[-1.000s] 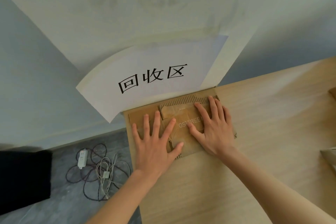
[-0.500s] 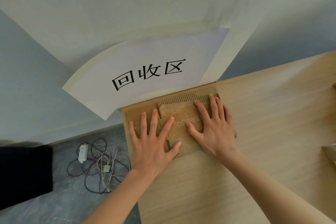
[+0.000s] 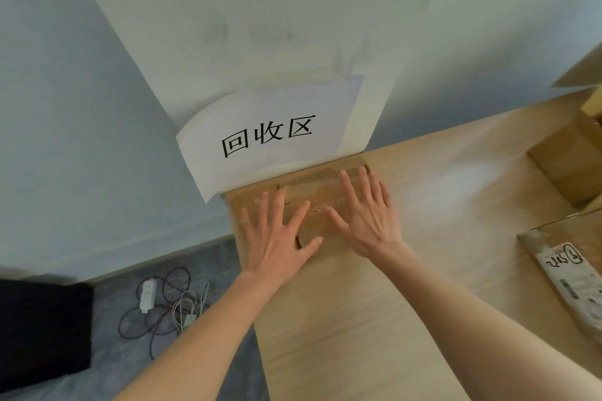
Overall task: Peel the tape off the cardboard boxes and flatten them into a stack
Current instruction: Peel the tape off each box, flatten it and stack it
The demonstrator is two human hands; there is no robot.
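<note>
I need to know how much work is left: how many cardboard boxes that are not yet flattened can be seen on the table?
2, both at the table's right edge: an open box at the far right, and a labelled box nearer the person. Both are cut off by the frame, so more may be hidden.

Pale blue walls (image 3: 81, 101), white corner column (image 3: 260, 26) beyond hands; grey floor (image 3: 107, 365) left; light wood table (image 3: 358, 335) underneath.

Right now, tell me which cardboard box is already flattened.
The flattened box under both hands, below the paper sign. The open box at far right and the labelled box near it still stand.
</note>
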